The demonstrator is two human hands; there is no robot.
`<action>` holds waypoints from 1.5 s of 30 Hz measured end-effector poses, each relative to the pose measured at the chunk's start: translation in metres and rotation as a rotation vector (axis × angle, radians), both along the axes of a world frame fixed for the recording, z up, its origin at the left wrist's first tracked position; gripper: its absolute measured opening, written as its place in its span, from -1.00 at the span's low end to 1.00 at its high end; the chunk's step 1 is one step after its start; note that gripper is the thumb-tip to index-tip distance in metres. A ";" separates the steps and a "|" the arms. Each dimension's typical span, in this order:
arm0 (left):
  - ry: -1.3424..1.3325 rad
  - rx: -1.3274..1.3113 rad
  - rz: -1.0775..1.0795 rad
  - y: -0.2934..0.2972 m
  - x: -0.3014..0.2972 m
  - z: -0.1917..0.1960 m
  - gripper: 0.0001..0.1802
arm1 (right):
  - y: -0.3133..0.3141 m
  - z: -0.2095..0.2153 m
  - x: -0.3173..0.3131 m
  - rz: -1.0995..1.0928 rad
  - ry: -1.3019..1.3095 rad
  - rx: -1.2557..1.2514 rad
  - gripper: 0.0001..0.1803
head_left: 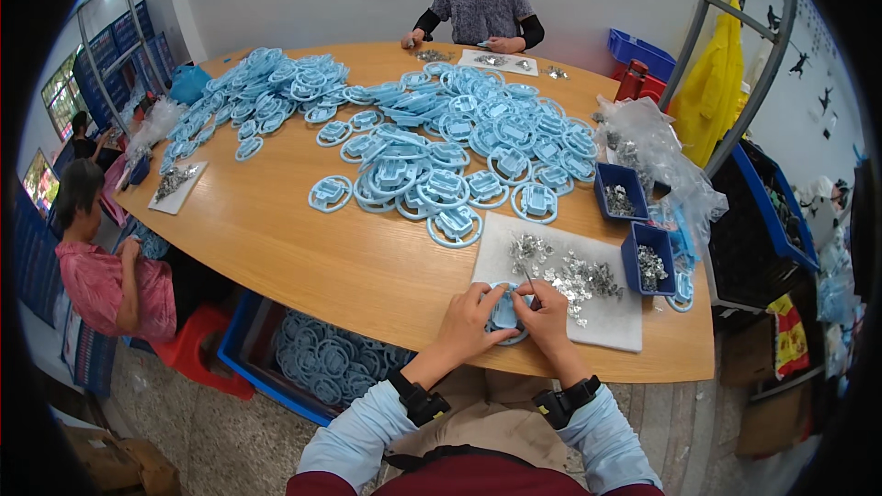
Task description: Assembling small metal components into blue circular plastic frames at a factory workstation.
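A light-blue round plastic part [503,314] lies at the table's near edge, partly covered by my fingers. My left hand [464,321] grips its left side, thumb and fingertips closed on the rim. Over its right side, my right hand [546,314] is closed around a thin, dark, stick-like tool [528,283], whose kind I cannot make out. Just beyond both hands is a white board [606,326] bearing small loose silvery metal pieces [571,280]. Some of these pieces lie close to my right fingers.
Heaped blue plastic rings [400,174] spread over the wooden table [303,248]. Two dark-blue bins [640,237] [617,186] of metal pieces stand at right, beside clear plastic bags [669,152]. A blue crate [241,335] of rings sits below left. One person [482,9] works opposite, another [115,266] at left.
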State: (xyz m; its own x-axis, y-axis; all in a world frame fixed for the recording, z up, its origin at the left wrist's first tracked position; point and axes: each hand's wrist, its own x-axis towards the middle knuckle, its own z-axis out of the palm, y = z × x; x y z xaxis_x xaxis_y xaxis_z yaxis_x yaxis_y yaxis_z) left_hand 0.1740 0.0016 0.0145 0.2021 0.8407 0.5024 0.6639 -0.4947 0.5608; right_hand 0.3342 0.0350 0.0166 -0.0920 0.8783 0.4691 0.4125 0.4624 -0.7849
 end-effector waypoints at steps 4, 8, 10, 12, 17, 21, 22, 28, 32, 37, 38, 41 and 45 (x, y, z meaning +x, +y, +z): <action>0.006 -0.003 -0.009 0.000 0.000 -0.001 -0.23 | 0.001 -0.002 0.000 0.004 -0.011 0.025 -0.92; 0.022 -0.018 -0.020 -0.001 -0.003 -0.003 -0.24 | -0.003 0.001 0.001 0.005 -0.037 0.005 -0.93; 0.034 -0.015 -0.023 0.000 -0.003 -0.003 -0.25 | -0.004 0.001 0.002 0.004 -0.034 0.004 -0.93; 0.027 -0.008 -0.024 0.000 -0.002 -0.002 -0.25 | -0.004 -0.001 0.002 0.001 -0.047 0.007 -0.93; 0.014 -0.018 -0.021 -0.001 -0.002 -0.001 -0.24 | -0.004 0.007 0.004 0.019 -0.135 0.032 -0.92; 0.030 -0.011 -0.043 -0.002 -0.003 0.000 -0.27 | 0.001 0.006 0.009 0.092 -0.236 0.101 -0.90; 0.049 -0.013 -0.051 -0.002 -0.003 0.000 -0.28 | 0.002 0.008 0.009 0.091 -0.235 0.099 -0.90; 0.096 -0.017 -0.062 0.001 -0.005 0.004 -0.32 | 0.003 0.017 0.009 0.120 -0.312 0.019 -0.88; 0.100 -0.059 -0.072 0.002 -0.004 0.006 -0.33 | 0.002 0.004 0.010 0.066 -0.276 0.051 -0.81; 0.177 0.106 -0.018 0.005 -0.007 0.004 -0.32 | -0.012 0.005 -0.001 -0.055 -0.452 0.109 -0.79; 0.178 0.102 -0.021 0.006 -0.008 0.004 -0.32 | -0.011 0.005 -0.001 -0.040 -0.368 0.018 -0.81; 0.162 0.095 -0.055 0.012 -0.010 0.001 -0.29 | 0.000 0.000 0.005 -0.016 -0.221 -0.113 -0.83; 0.105 -0.099 -0.123 0.019 -0.012 0.000 -0.22 | 0.005 -0.001 -0.001 -0.023 -0.188 -0.198 -0.82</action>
State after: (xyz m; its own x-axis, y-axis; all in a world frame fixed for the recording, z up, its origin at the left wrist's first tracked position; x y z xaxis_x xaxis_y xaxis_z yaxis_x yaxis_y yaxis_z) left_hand 0.1618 0.0209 0.0147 0.3536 0.8507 0.3891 0.6588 -0.5217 0.5420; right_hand 0.3336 0.0399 0.0153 -0.1403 0.9540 0.2650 0.5682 0.2968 -0.7675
